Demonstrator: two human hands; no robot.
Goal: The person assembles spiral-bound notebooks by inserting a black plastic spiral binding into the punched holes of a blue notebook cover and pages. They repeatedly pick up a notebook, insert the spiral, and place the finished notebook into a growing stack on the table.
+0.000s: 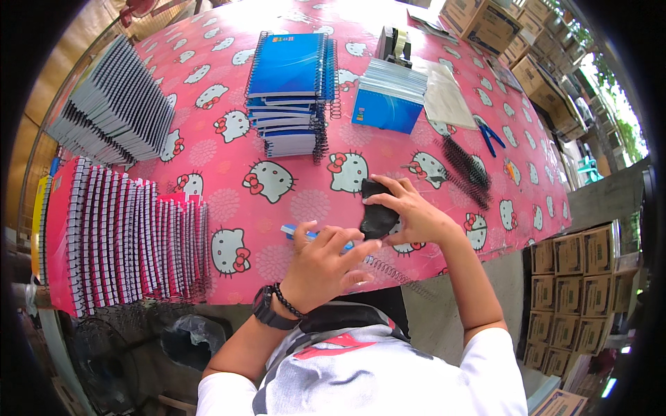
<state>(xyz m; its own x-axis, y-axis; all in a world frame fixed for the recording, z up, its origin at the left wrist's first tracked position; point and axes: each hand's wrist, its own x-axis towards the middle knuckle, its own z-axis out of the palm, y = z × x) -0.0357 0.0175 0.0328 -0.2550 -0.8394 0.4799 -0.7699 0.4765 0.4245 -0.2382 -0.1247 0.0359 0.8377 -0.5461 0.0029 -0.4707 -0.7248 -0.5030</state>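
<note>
My left hand (329, 265) is closed around a thin blue-edged notebook (290, 231), mostly hidden under the fingers. From its right end a loose dark wire coil (397, 270) sticks out past the table's near edge. My right hand (416, 213) grips a small black piece (379, 219), soft-looking and irregular in outline, just right of the left hand; its material is unclear. Ahead stand a tall pile of blue spiral notebooks (284, 66) and a shorter stack of blue-covered pads (383, 111) without visible coils.
Pink spiral notebooks (118, 236) line the left edge, with a grey-looking stack (118, 104) behind them. To the right lie a bunch of loose black coils (466, 173) and blue-handled pliers (490, 136). A tape dispenser (394, 45) stands behind the pads. Cardboard boxes (572, 295) are piled beyond the table.
</note>
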